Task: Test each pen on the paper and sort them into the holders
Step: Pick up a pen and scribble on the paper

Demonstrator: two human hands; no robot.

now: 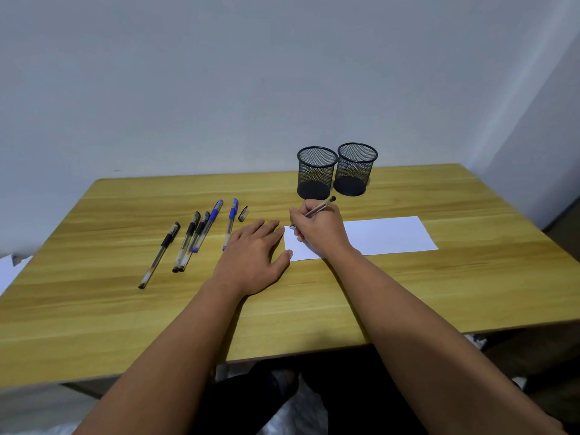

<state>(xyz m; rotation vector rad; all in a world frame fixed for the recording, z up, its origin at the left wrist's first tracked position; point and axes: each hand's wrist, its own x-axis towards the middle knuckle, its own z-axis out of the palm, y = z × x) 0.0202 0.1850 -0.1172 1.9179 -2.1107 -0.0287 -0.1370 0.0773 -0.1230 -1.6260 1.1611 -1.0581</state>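
My right hand [320, 232] grips an uncapped black pen [320, 208], its tip touching the left end of the white paper [389, 235]. Flat on the table lies my left hand [254, 260], fingers spread, its thumb and fingertips against the paper's left edge. A loose black cap [243, 213] rests just behind that hand. To the left lie three black-capped pens [159, 255] [185, 241] [195, 240] and two blue-capped pens [207, 226] [230, 224]. Two black mesh holders [316, 172] [355, 168] stand side by side behind the paper; both look empty.
The wooden table [125, 309] meets a grey wall at its far edge. White sheets [9, 271] show beyond the table's left edge. Below the near edge are dark legs and pale plastic on the floor.
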